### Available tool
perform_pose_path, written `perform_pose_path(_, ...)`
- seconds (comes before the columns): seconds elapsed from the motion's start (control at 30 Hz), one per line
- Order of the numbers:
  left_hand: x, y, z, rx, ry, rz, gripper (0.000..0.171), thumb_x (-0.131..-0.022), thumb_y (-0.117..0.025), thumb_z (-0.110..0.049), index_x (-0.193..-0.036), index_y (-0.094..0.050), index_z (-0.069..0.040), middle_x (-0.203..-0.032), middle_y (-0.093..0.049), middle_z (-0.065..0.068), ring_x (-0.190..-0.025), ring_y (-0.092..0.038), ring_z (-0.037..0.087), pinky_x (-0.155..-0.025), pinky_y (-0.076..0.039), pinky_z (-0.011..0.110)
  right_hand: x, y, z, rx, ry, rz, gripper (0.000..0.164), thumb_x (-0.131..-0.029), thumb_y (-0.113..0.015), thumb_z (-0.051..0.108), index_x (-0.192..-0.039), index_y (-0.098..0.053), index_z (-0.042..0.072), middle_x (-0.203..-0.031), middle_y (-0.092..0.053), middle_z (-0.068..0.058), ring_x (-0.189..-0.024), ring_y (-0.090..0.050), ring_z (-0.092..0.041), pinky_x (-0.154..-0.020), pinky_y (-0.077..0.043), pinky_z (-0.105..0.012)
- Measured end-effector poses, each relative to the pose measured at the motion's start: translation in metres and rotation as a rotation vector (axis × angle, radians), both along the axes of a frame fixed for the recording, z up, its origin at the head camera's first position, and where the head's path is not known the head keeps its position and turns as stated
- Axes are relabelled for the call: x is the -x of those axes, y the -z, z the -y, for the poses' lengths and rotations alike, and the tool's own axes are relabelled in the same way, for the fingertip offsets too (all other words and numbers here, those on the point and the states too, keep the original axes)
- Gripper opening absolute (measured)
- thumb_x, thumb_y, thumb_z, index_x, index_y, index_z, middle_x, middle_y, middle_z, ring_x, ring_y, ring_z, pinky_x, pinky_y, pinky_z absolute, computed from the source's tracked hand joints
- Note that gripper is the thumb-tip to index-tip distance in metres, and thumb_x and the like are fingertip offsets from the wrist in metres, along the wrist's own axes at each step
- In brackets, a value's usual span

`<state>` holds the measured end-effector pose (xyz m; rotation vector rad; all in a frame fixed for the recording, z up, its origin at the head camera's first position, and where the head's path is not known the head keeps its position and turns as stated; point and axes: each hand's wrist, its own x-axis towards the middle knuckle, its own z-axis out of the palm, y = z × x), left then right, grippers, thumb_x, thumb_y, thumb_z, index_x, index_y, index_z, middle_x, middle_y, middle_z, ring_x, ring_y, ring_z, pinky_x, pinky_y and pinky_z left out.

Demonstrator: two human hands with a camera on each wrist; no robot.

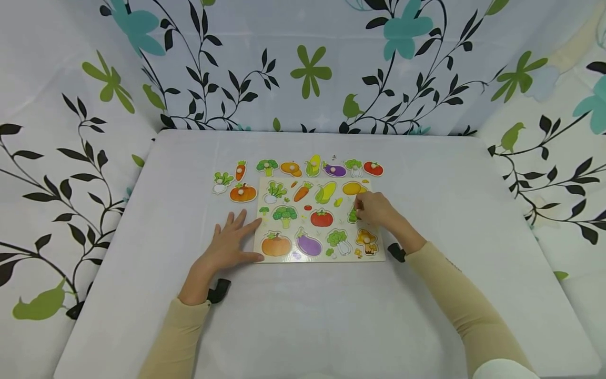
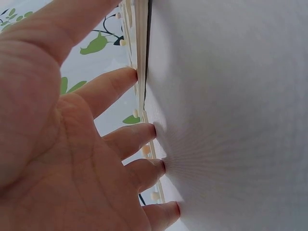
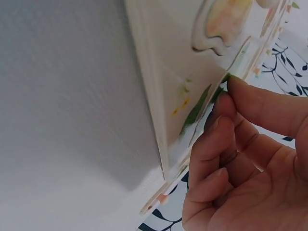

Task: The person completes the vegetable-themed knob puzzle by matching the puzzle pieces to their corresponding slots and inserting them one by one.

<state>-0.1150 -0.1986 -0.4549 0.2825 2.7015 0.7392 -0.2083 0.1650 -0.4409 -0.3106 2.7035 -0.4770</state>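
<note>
A wooden vegetable puzzle board point(image 1: 310, 256) lies flat on the table. My left hand point(image 1: 228, 245) is at its left side, fingers spread. The thumb and index finger touch the board's edge, and the other fingertips rest on the cloth. My right hand point(image 1: 376, 209) is over the board's right side. Thumb and fingers pinch a thin green puzzle piece point(image 3: 236, 60), which looks tilted against the board in the right wrist view. Its kind is mostly hidden by the fingers. Below that hand, a yellow mushroom point(image 1: 366, 239) shows on the board.
Behind the board is a row of knobbed pieces: broccoli point(image 1: 267, 166), corn point(image 1: 313, 166), eggplant point(image 1: 334, 170), tomato point(image 1: 373, 168) and others. Left of it lie a white radish point(image 1: 221, 183), a carrot point(image 1: 240, 170) and a pumpkin point(image 1: 243, 193). Patterned curtains surround the white table point(image 1: 303, 316).
</note>
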Motion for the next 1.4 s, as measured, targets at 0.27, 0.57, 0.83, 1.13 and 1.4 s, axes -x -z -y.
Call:
perform_pose_path(0.27,0.002,0.001,0.0,0.008,0.002,0.003,0.093,-0.072,-0.084,-0.038,-0.15,-0.04,-0.014,-0.162,-0.012,0.024,-0.148,0.002,0.051,-0.112,0.001,0.073,0.004,-0.003,-0.004,0.033,-0.005,0.038,0.013,-0.092,-0.067,0.02,-0.094,-0.061,0.008,-0.08,-0.061,-0.007,-0.067,-0.054,-0.019,-0.059,-0.041,-0.025)
perform_pose_path(0.57,0.002,0.003,0.001,-0.004,-0.002,-0.004,0.093,-0.072,-0.085,-0.038,-0.15,-0.04,-0.015,-0.162,-0.012,0.024,-0.148,0.002,0.05,-0.112,0.002,0.073,0.052,-0.019,-0.02,0.061,0.222,-0.088,0.033,-0.094,-0.064,0.026,-0.121,-0.059,0.007,-0.112,-0.064,-0.02,-0.1,-0.053,-0.037,-0.088,-0.044,-0.047)
perform_pose_path(0.83,0.001,0.002,0.001,-0.007,-0.004,0.002,0.092,-0.072,-0.084,-0.037,-0.15,-0.04,-0.014,-0.162,-0.012,0.024,-0.148,0.002,0.051,-0.112,0.002,0.073,0.093,-0.012,-0.038,0.064,0.465,-0.027,0.039,-0.094,-0.061,0.024,-0.129,-0.052,0.011,-0.137,-0.053,-0.021,-0.128,-0.034,-0.048,-0.109,-0.018,-0.064)
perform_pose_path(1.13,0.0,-0.001,0.0,0.0,-0.002,-0.002,0.092,-0.073,-0.084,-0.036,-0.15,-0.04,-0.015,-0.162,-0.012,0.023,-0.148,0.002,0.049,-0.113,0.002,0.072,0.106,0.004,-0.039,0.076,0.499,-0.028,0.024,-0.095,-0.055,0.019,-0.116,-0.058,0.008,-0.125,-0.057,-0.018,-0.114,-0.047,-0.039,-0.108,-0.021,-0.063)
perform_pose_path(1.4,0.0,0.0,-0.001,0.0,-0.009,0.001,0.092,-0.072,-0.085,-0.036,-0.15,-0.04,-0.015,-0.162,-0.013,0.023,-0.148,0.003,0.049,-0.113,0.002,0.072,0.106,0.005,-0.036,0.074,0.474,-0.075,0.021,-0.096,-0.053,0.018,-0.11,-0.059,0.004,-0.12,-0.059,-0.018,-0.112,-0.05,-0.037,-0.105,-0.028,-0.06)
